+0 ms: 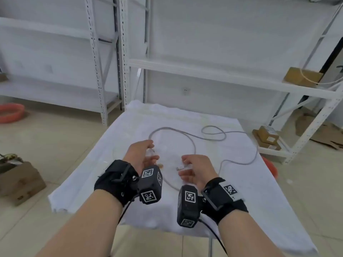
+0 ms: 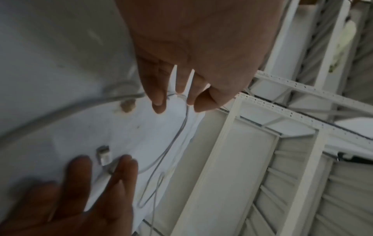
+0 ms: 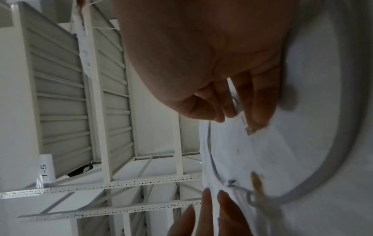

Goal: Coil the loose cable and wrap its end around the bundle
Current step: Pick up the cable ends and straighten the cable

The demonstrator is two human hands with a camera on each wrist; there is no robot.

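A long grey cable [image 1: 167, 127] lies in loose curves and one small loop on a table under a white cloth [image 1: 104, 179]. My left hand [image 1: 151, 148] hovers over the cloth's middle and holds the cable lightly between fingers and thumb, close to a small clear piece on it. My right hand [image 1: 182, 164], just to the right, pinches the clear plug [image 1: 182, 168] at the cable's end. In the left wrist view the cable [image 2: 60, 113] runs up into the left hand [image 2: 181, 102]. The right wrist view has the plug [image 3: 247, 127] sticking out of the right hand [image 3: 240, 115].
A brown stain [image 1: 160, 166] marks the cloth between my hands. White metal shelving [image 1: 204, 71] stands behind the table, with a cardboard box [image 1: 302, 76] on it at the right. More boxes [image 1: 20, 182] sit on the floor at the left, near an orange basin [image 1: 11, 112].
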